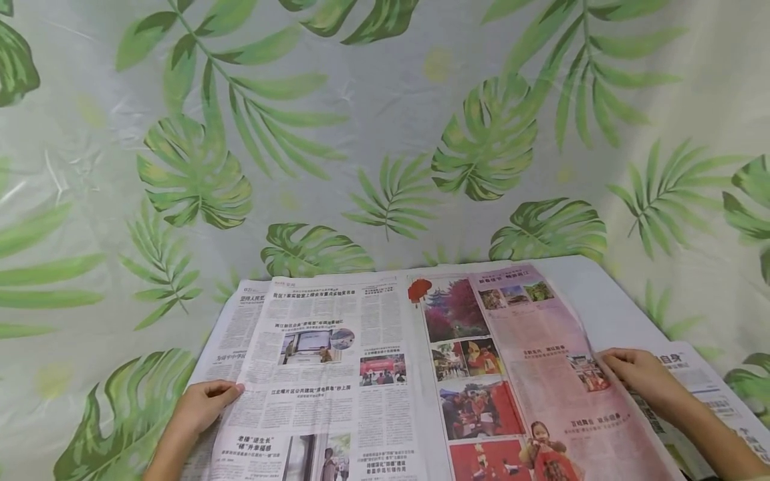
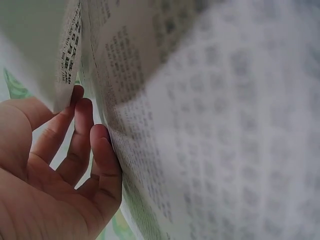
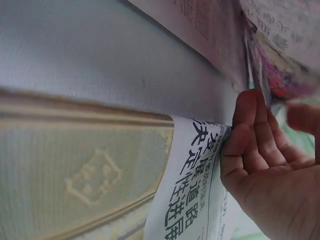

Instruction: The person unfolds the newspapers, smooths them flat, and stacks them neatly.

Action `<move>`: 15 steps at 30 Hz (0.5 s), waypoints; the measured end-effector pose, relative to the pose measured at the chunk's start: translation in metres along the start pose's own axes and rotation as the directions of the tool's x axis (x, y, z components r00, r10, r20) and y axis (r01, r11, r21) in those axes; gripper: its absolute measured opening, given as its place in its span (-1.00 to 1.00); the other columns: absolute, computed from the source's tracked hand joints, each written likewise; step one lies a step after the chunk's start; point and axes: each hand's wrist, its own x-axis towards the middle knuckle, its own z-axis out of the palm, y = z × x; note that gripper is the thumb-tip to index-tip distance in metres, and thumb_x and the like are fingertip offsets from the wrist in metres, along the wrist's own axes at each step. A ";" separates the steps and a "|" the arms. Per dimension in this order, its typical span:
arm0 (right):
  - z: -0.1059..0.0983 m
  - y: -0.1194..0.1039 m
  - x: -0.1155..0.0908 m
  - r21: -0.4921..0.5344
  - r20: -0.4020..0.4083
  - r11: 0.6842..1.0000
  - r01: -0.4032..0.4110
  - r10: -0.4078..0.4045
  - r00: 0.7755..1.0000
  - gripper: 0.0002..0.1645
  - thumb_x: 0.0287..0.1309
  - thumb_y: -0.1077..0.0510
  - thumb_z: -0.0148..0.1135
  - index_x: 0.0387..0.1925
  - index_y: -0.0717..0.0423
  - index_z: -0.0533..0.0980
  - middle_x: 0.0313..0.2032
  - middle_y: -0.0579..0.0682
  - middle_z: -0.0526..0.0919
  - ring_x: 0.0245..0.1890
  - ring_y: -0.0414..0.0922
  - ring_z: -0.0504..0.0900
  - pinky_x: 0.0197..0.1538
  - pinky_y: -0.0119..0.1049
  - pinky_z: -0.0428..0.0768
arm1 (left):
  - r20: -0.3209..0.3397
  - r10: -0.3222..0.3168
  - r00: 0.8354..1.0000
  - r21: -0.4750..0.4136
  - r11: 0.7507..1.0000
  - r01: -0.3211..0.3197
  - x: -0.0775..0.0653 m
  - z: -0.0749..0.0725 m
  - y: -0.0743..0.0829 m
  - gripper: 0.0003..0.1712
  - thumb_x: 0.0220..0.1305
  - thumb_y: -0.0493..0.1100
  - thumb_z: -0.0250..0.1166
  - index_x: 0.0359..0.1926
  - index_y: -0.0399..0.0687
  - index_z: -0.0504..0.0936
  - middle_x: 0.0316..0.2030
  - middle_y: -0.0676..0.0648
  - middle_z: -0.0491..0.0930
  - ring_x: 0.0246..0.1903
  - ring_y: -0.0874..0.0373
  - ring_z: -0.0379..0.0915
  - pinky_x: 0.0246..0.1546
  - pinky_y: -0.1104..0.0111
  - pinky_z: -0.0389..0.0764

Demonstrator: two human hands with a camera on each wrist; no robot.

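An opened newspaper (image 1: 385, 327) lies spread before me, its left page mostly black print and its right page pink with red photos. At its left edge my left hand (image 1: 207, 404) pinches the paper between thumb and fingers. The left wrist view shows that hand (image 2: 65, 165) with a sheet edge at its fingertips and another printed page (image 2: 145, 125) beside the fingers. My right hand (image 1: 646, 381) holds the pink page's right edge. Seen from the right wrist, the fingers of the right hand (image 3: 270, 155) lie bent at the paper's edge.
More newspaper sheets lie beneath, one showing at the left (image 1: 231, 334) and one at the right (image 1: 704, 374). A pale table surface (image 1: 607, 307) shows behind the pink page. Leaf-patterned sheeting (image 1: 385, 133) hangs behind and around the table.
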 end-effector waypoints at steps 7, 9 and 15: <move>-0.004 -0.005 -0.002 0.050 0.036 0.997 -0.050 0.048 0.998 0.00 0.56 -0.38 -0.22 0.42 0.49 0.25 -0.14 0.04 0.75 -0.31 -0.15 0.72 -0.24 -0.18 0.71 | 0.016 -0.010 1.000 0.012 1.000 0.010 0.002 0.002 -0.003 -0.42 0.33 0.18 0.38 -0.02 -0.29 0.76 -0.09 -0.28 0.74 -0.26 0.10 0.58 -0.32 0.34 0.51; -0.003 -0.005 -0.002 0.007 0.010 1.000 -0.024 0.024 1.000 -0.14 0.55 -0.31 -0.07 0.35 0.42 0.37 -0.18 0.01 0.75 -0.36 -0.17 0.69 -0.28 -0.20 0.69 | 0.028 -0.017 0.999 0.004 1.000 0.017 0.003 0.001 -0.003 -0.42 0.34 0.19 0.38 -0.02 -0.29 0.76 -0.10 -0.28 0.74 -0.27 0.10 0.58 -0.33 0.33 0.51; -0.002 -0.003 -0.001 -0.156 -0.096 0.987 0.022 -0.037 0.995 -0.35 0.48 -0.21 0.14 0.07 0.34 0.60 -0.29 -0.07 0.73 -0.44 -0.26 0.51 -0.40 -0.29 0.51 | 0.042 -0.030 0.999 -0.020 0.999 0.030 0.003 -0.001 -0.004 -0.40 0.32 0.20 0.39 -0.02 -0.28 0.76 -0.14 -0.24 0.75 -0.31 0.11 0.57 -0.35 0.32 0.52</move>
